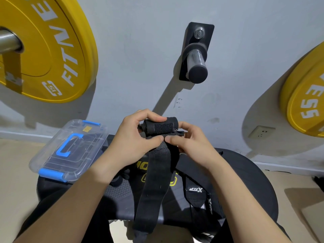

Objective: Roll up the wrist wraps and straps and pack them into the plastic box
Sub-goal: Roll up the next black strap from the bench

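I hold a black wrist wrap (160, 126) in front of me, its upper end wound into a short thick roll. My left hand (138, 137) grips the roll's left end with fingers curled over the top. My right hand (191, 139) pinches the right end, thumb meeting the left thumb below the roll. The unrolled tail (154, 186) hangs down between my forearms. A clear plastic box (70, 149) with blue latches and a closed lid sits at the left on the black bench (245, 181). Another black wrap (198, 192) with a white logo lies on the bench at the right.
Yellow weight plates hang on the grey wall, one (43, 48) at upper left, another (305, 102) at right. A bare steel storage peg (194, 62) juts out above my hands. A wall socket (261, 132) sits low on the right. Beige floor surrounds the bench.
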